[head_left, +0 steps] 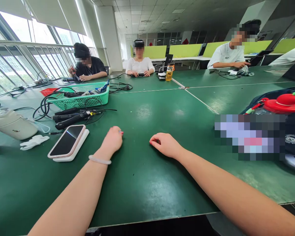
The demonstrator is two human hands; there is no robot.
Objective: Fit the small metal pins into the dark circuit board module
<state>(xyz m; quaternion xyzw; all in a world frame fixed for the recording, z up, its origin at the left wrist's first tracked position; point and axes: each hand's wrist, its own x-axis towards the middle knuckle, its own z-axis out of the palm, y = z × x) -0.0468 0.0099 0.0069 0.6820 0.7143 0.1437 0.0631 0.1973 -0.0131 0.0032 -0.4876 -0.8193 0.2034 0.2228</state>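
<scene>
My left hand (113,139) rests on the green table (142,177), its fingers curled into a loose fist. A small bluish spot shows by its red thumbnail; I cannot make out whether anything is inside. A pale bangle (99,160) circles that wrist. To the right, my right hand (166,144) lies on the tabletop with fingers bent in and thumb against them. The small gap in its curl shows nothing held. Left of my left hand, a phone (68,140) with a pink edge lies screen up on a white slab-like object (85,139).
A green basket (86,98) holds cables and dark items; black handheld devices (72,118) lie before it. A cream bottle (13,124) and crumpled tissue (34,142) are left. A red-lidded bottle (282,104) and dark bag (293,126) are right. Several people sit across the table.
</scene>
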